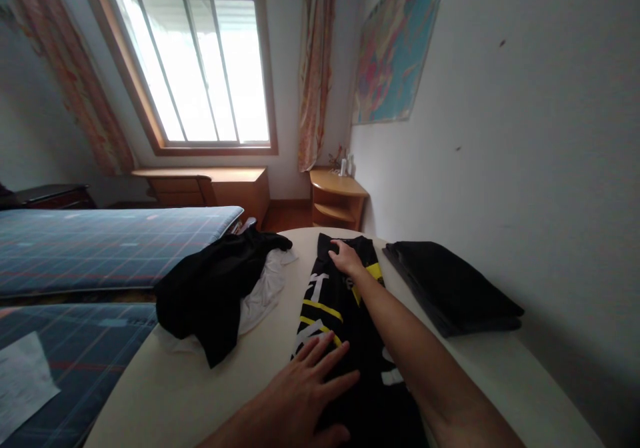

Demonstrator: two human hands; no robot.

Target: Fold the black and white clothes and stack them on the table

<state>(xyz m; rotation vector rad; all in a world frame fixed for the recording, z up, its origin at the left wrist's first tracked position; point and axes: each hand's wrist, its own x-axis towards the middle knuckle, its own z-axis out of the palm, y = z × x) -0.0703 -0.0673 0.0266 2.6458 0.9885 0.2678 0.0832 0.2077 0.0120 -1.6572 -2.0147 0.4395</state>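
A black T-shirt (363, 381) with white lettering and yellow stripes lies folded into a long strip in front of me, its narrow end pointing away. My left hand (323, 378) rests flat on the near part of it, with its fingers spread. Farther off, my right hand (346, 259) touches the far end of the shirt. Its visible fingers are stretched out and apart, and the palm side is hidden. The right forearm covers part of the shirt's right side.
A round pale table (250, 395) holds the clothes. Crumpled black clothing (215, 288) lies over a white garment (264, 295) on the left. A stack of folded dark clothes (450, 285) sits on the right, near the wall. Plaid mattresses (110, 241) adjoin the table's left side.
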